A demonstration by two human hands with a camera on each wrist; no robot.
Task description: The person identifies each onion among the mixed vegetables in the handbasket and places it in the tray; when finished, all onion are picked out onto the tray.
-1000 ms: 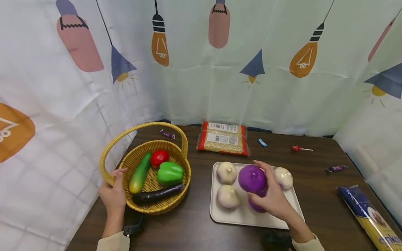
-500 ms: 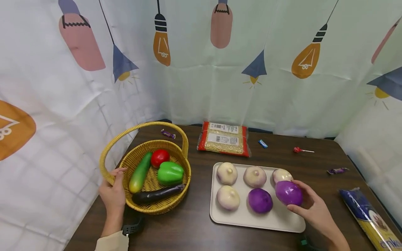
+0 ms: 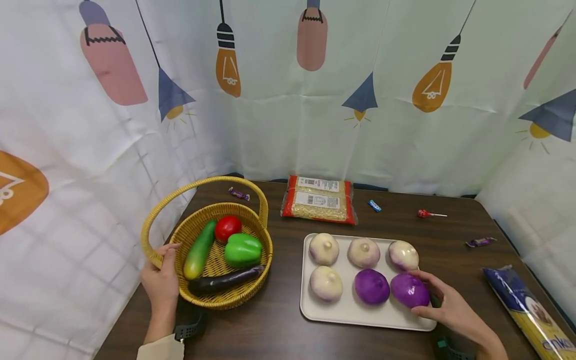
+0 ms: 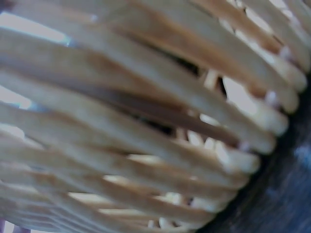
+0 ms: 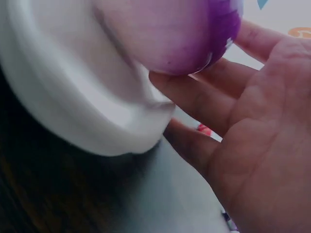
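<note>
My left hand [image 3: 161, 280] grips the base of the handle of a yellow wicker basket [image 3: 225, 302] at the left. Inside lie a cucumber [image 3: 200, 250], a tomato [image 3: 227, 228], a green bell pepper [image 3: 243, 250] and an eggplant [image 3: 225, 281]. Basket weave [image 4: 146, 107] fills the left wrist view. My right hand [image 3: 450, 302] holds a purple onion [image 3: 409, 291] between thumb and fingers at the tray's front right corner. In the right wrist view, this onion [image 5: 170, 34] shows a pale underside. A second purple onion [image 3: 371, 287] and several whitish onions [image 3: 326, 284] sit on the cream tray [image 3: 360, 318].
Behind the tray lies a red-edged bag of grain [image 3: 318, 199]. A blue candy [image 3: 374, 205], a red lollipop [image 3: 423, 213] and a purple candy [image 3: 480, 242] lie to its right. A blue-and-yellow packet [image 3: 531, 307] is at the right edge; another purple candy [image 3: 239, 194] is behind the basket.
My right hand has carried the purple onion rightward from the tray's middle and lowered it at the front right corner, beside the other purple one. The left hand keeps its hold on the basket handle.
</note>
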